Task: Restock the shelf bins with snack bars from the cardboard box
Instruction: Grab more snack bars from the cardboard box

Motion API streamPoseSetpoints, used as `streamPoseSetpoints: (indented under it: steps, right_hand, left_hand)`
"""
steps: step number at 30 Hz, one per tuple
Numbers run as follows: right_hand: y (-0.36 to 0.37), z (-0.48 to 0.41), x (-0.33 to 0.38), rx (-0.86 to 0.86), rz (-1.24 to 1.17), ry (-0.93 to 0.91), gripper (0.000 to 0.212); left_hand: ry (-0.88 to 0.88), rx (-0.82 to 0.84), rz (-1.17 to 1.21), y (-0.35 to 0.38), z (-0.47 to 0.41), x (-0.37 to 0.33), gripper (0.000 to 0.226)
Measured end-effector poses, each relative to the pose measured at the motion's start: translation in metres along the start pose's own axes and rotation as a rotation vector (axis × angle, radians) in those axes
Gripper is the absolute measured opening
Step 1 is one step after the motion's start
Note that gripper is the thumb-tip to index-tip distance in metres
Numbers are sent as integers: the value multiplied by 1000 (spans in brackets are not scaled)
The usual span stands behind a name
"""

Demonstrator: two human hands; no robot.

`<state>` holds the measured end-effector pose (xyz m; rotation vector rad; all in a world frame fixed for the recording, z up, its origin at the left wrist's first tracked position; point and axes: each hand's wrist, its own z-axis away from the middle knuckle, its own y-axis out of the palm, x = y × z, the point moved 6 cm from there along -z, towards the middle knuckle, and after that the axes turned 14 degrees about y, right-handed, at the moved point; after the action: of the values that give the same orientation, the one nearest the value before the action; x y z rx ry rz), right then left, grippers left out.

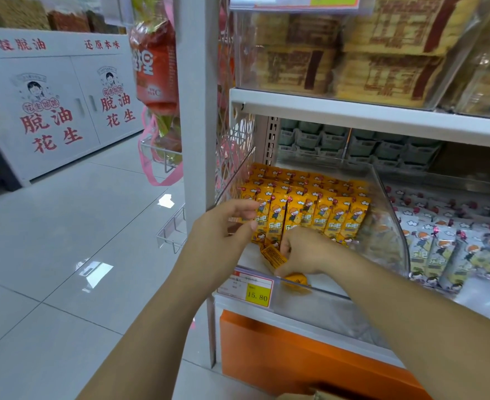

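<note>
A clear plastic shelf bin [394,226] holds rows of upright yellow snack bars [333,215]. My left hand [223,226] reaches over the bin's left front corner, thumb and fingers at the leftmost standing bars. My right hand [304,252] is inside the bin at the front and grips a loose yellow snack bar [275,256] lying tilted on the bin floor. Another yellow bar [295,280] lies under my right wrist by the front lip. A corner of the cardboard box [310,395] shows at the bottom edge.
A neighbouring bin to the right holds grey-white snack bars [446,246]. A price tag reading 15.80 [246,287] hangs on the bin's front. Above is a white shelf [353,111] with boxed biscuits. Orange base panel [295,356] below; tiled aisle floor [65,255] to the left.
</note>
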<state>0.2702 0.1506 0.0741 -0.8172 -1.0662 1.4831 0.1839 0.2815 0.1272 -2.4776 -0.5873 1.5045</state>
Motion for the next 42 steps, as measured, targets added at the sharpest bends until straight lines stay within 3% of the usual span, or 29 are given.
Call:
streamPoseSetpoints:
  steps: [2,7,10,13,15,20,22,24,29,35,42]
  right_hand:
    - [-1,-1,-1,-3,-32,-14,46]
    - [-43,25,2,-145,-471,-121,38]
    - [-64,53,9,-319,-609,-231,40]
    - [-65,72,15,-385,-623,-300,44]
    - [-68,76,13,-344,-692,-346,42]
    - [-77,75,5,-18,-990,-448,50]
    - [-78,76,6,-5,-953,-467,45]
    - [-82,73,-1,-96,-911,-435,38]
    - [-88,36,-41,-476,-541,-51,35]
    - [-62,-13,-51,-443,-430,174,48]
    - [-53,-14,-50,-568,-465,203,48]
  left_hand:
    - [-7,1,-14,-1,0,1,28]
    - [-52,-10,-88,-3,-1,8,25]
    - [-89,-79,13,0,-1,9,38]
    - [-82,-139,123,2,-2,5,29]
    - [-89,-135,275,3,-2,3,29]
    - [-97,24,524,12,0,-7,33]
    - [-97,38,531,15,0,-8,35]
    - [-89,22,466,15,-1,-6,36]
    - [-29,-31,258,5,-4,-3,25]
    - [-6,22,175,5,-2,0,22]
    - [3,45,118,6,-2,1,21]
